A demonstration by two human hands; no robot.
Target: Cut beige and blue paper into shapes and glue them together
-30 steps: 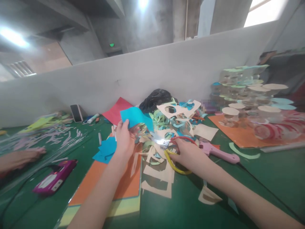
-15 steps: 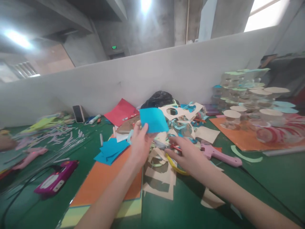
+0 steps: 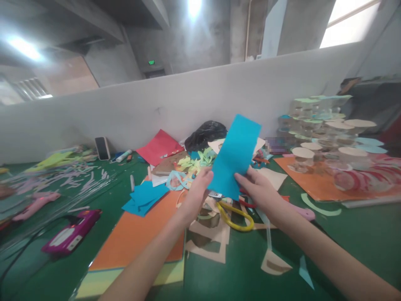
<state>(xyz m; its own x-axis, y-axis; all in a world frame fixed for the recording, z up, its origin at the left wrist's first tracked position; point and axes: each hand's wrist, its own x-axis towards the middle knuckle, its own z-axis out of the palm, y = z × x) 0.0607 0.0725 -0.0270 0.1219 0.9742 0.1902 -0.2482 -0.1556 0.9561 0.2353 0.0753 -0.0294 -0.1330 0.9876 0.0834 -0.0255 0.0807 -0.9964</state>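
Both hands hold up a long piece of blue paper point(image 3: 238, 150) at a slant above a pile of cut paper scraps. My left hand point(image 3: 197, 190) grips its lower left edge. My right hand point(image 3: 258, 188) pinches the lower right edge, thumb in front. Just below the paper, scissors with a yellow loop point(image 3: 241, 228) and a red loop lie on the scraps; my right hand partly hides the red one. To the left, several blue paper pieces point(image 3: 145, 198) rest on a stack of coloured sheets topped with orange point(image 3: 147, 240).
A black plastic bag point(image 3: 205, 136) sits by the white partition point(image 3: 175, 98). Clear cups with paper discs point(image 3: 351, 152) stand stacked at right. A pink glue gun point(image 3: 39, 205), a magenta device point(image 3: 73, 234) and another person's hand point(image 3: 4, 191) are at left. A pink handle point(image 3: 306, 213) shows beside my right forearm.
My right hand has left the scissors and taken hold of the blue paper. The paper has moved up and right and now shows longer. The scissors lie free on the scraps.
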